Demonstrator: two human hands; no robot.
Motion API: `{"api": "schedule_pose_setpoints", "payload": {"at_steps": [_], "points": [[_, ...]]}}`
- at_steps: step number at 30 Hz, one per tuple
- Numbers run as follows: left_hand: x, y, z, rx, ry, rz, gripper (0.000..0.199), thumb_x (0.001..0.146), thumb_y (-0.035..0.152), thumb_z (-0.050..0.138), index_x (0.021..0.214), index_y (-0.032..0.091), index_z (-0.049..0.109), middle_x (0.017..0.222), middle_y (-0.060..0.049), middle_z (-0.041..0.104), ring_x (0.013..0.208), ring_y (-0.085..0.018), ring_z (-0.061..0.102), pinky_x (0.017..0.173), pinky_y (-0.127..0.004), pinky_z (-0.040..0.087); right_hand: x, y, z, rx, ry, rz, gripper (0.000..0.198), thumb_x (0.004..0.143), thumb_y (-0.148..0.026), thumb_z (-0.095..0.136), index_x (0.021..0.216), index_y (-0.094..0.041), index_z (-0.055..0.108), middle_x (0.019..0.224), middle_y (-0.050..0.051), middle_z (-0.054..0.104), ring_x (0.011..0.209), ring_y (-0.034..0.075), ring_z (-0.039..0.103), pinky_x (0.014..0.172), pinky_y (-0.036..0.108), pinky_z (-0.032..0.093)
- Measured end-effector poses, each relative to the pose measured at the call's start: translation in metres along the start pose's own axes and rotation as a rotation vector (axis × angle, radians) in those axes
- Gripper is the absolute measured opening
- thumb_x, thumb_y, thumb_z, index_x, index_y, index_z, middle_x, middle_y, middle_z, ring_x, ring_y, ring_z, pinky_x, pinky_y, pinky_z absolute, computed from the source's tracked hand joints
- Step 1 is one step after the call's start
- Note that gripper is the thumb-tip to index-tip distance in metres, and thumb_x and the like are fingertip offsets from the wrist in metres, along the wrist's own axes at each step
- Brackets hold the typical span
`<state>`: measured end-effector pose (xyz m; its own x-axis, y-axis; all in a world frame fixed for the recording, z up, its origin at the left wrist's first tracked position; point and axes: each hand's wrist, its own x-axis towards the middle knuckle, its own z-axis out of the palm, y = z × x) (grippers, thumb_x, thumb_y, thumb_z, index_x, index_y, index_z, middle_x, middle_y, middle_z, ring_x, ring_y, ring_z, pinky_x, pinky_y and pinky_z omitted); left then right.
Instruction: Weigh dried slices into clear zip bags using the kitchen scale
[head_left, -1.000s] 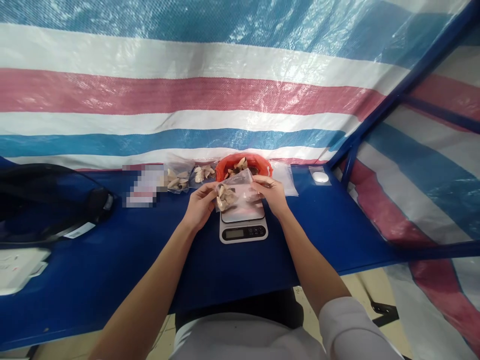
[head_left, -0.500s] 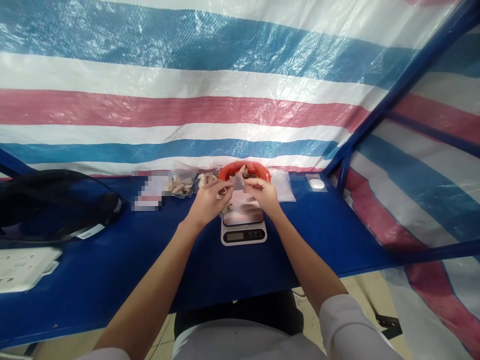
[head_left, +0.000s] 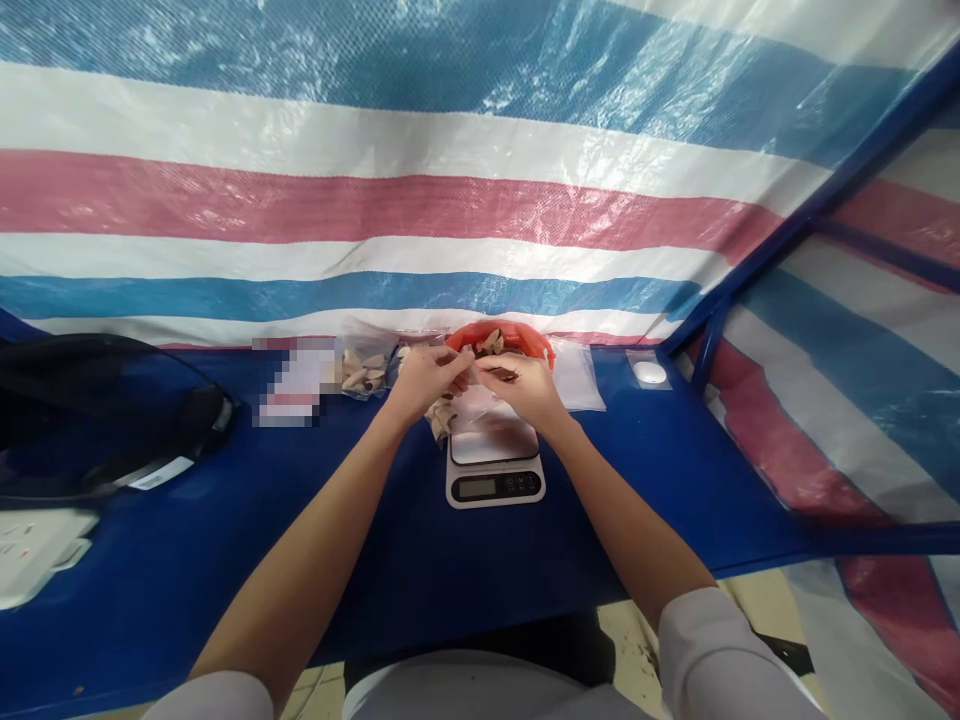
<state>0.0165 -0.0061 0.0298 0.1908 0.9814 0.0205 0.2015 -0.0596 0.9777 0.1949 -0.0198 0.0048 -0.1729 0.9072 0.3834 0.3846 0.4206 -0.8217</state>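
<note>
A clear plastic bag with beige, chip-like pieces (head_left: 440,418) hangs beneath my hands, beside and over the left part of the scale. My left hand (head_left: 426,382) pinches the top edge of this bag. Close to its right, my right hand (head_left: 527,386) also has its fingers closed on the bag's edge. Under both hands sits a white digital kitchen scale (head_left: 495,450) with a metallic plate and a dark display. Just behind them a red bag-lined container (head_left: 531,338) holds more brownish pieces (head_left: 491,343). The fingertips partly hide the bag's opening.
Left of my hands lie a filled clear bag (head_left: 364,373) and a blurred paper (head_left: 292,385). Flat clear bags (head_left: 581,375) and a white mouse-like object (head_left: 649,372) lie to the right. At far left are a black bag-like item (head_left: 112,420) and a power strip (head_left: 41,550).
My view has shifted slightly. My hands have lowered a little and the fingers have drawn closer in. The bag's beige pieces now show more below my left hand.
</note>
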Motion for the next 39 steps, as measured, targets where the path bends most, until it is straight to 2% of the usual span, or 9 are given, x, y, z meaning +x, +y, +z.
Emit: {"api": "schedule_pose_setpoints", "payload": {"at_steps": [2,5,7,10,14,18,28,35,39], "points": [[0.004,-0.001,-0.001,-0.081,-0.036,-0.056,0.033,0.078,0.044,0.073,0.065,0.015,0.070,0.061,-0.003,0.070,0.054,-0.014,0.064,0.054,-0.023,0.052,0.003,0.000,-0.003,0.077,-0.046,0.042,0.020,0.083,-0.037,0.072,0.094,-0.022,0.081,0.093,0.005,0.078,0.085,0.021,0.071,0.081,0.033,0.058],[0.009,-0.003,-0.003,-0.172,-0.065,-0.115,0.029,0.076,0.041,0.076,0.068,0.014,0.072,0.066,-0.005,0.073,0.057,-0.014,0.066,0.057,-0.023,0.054,0.011,-0.001,-0.010,0.192,-0.103,0.190,0.025,0.077,-0.039,0.077,0.093,-0.020,0.081,0.086,0.005,0.076,0.079,0.020,0.071,0.067,0.031,0.060],[0.012,-0.006,-0.003,-0.207,-0.053,-0.135,0.027,0.077,0.039,0.077,0.071,0.014,0.072,0.068,-0.005,0.074,0.058,-0.014,0.067,0.056,-0.022,0.053,0.016,-0.004,-0.016,0.224,-0.153,0.306,0.027,0.079,-0.043,0.075,0.093,-0.020,0.080,0.084,0.004,0.074,0.074,0.019,0.070,0.057,0.029,0.060],[0.013,-0.010,0.000,-0.201,-0.034,-0.133,0.028,0.079,0.040,0.076,0.071,0.014,0.071,0.067,-0.005,0.074,0.058,-0.013,0.068,0.054,-0.021,0.052,0.023,-0.009,-0.024,0.206,-0.234,0.364,0.027,0.082,-0.043,0.071,0.087,-0.018,0.079,0.076,0.003,0.071,0.069,0.016,0.068,0.054,0.025,0.059],[0.011,-0.014,0.007,-0.156,-0.037,-0.060,0.033,0.080,0.046,0.075,0.071,0.014,0.069,0.065,-0.004,0.073,0.057,-0.014,0.068,0.059,-0.024,0.057,0.026,-0.011,-0.030,0.177,-0.338,0.372,0.024,0.081,-0.040,0.074,0.083,-0.017,0.079,0.070,0.002,0.068,0.066,0.014,0.066,0.052,0.021,0.058],[0.009,-0.015,0.010,-0.168,-0.047,-0.031,0.034,0.078,0.047,0.077,0.072,0.014,0.070,0.066,-0.005,0.073,0.059,-0.015,0.069,0.062,-0.026,0.059,0.025,-0.010,-0.032,0.177,-0.343,0.386,0.020,0.079,-0.036,0.076,0.082,-0.017,0.080,0.070,0.001,0.067,0.063,0.012,0.064,0.051,0.020,0.058],[0.007,-0.007,0.003,-0.169,-0.120,-0.144,0.023,0.073,0.035,0.080,0.074,0.013,0.075,0.068,-0.005,0.073,0.061,-0.015,0.068,0.065,-0.027,0.059,0.024,-0.008,-0.031,0.163,-0.330,0.343,0.015,0.079,-0.032,0.076,0.079,-0.017,0.080,0.071,0.002,0.069,0.063,0.012,0.066,0.053,0.022,0.061],[0.008,-0.008,0.002,-0.212,-0.151,-0.225,0.032,0.067,0.042,0.086,0.071,0.012,0.075,0.068,-0.006,0.073,0.059,-0.014,0.067,0.063,-0.028,0.059,0.022,-0.010,-0.030,0.107,-0.353,0.273,0.016,0.080,-0.031,0.072,0.076,-0.017,0.079,0.070,0.001,0.069,0.062,0.012,0.063,0.052,0.021,0.060],[0.008,-0.008,0.001,-0.198,-0.159,-0.217,0.031,0.067,0.040,0.087,0.071,0.012,0.075,0.067,-0.006,0.072,0.059,-0.014,0.066,0.062,-0.027,0.057,0.022,-0.012,-0.030,0.074,-0.364,0.276,0.017,0.081,-0.032,0.071,0.077,-0.017,0.079,0.071,0.001,0.069,0.063,0.012,0.063,0.051,0.022,0.059]]}}
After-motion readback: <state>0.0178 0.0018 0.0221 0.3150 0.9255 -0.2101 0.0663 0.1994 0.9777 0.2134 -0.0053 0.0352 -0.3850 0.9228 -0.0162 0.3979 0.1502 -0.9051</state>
